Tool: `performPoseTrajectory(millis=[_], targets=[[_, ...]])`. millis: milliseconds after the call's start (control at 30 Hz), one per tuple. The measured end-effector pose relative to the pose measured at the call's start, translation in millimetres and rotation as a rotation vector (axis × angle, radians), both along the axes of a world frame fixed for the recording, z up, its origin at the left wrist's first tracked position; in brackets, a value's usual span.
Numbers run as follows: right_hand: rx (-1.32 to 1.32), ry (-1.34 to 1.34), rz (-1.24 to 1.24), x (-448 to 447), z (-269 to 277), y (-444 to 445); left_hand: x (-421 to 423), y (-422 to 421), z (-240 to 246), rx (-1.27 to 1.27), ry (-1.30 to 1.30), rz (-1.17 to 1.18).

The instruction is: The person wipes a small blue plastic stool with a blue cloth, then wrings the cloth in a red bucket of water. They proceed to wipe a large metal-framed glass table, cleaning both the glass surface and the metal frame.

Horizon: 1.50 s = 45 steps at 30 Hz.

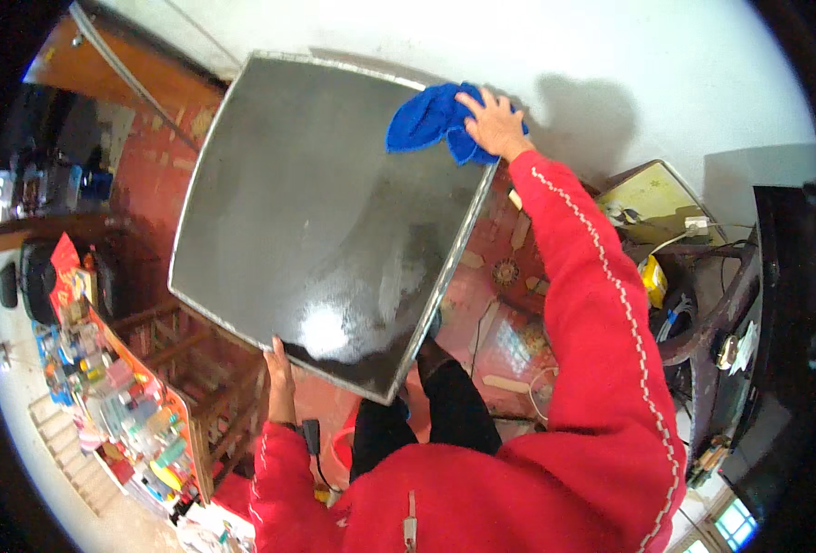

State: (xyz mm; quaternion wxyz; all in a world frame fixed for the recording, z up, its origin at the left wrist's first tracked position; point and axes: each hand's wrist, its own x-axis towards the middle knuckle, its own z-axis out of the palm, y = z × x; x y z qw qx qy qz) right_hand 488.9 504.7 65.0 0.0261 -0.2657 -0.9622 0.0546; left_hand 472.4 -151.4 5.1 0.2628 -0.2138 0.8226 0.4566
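A large dark rectangular panel with a light metallic edge stands tilted before me, its far side close to the wall. My left hand grips its near edge, the thumb over the top. At the far right corner my right hand presses a blue cloth onto the surface, fingers spread over it. Part of the cloth hangs past the corner. The panel's surface looks wet or shiny near its lower edge. What supports the panel underneath is hidden.
To the left, a wooden-framed table holds many bottles and small items. A red bucket-like container is by my legs. On the right are a yellow patterned board, cables and a dark curved frame. A white wall rises behind the panel.
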Motion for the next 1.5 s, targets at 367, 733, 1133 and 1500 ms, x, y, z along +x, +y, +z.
performPoseTrajectory(millis=[367, 733, 1133, 1500], targets=[[0.074, 0.266, 0.059, 91, 7, -204, -6, 6, -3, -0.177, -0.001, -0.052], [-0.272, 0.217, 0.500, 216, 31, -428, -17, -5, -25, -0.042, 0.137, -0.229], [-0.009, 0.166, 0.236, 88, 4, -340, 128, -135, 30, 0.122, -0.202, -0.086], [-0.176, -0.131, 0.892, 207, 50, -487, 194, -181, -7, 0.294, -0.234, 0.060]])
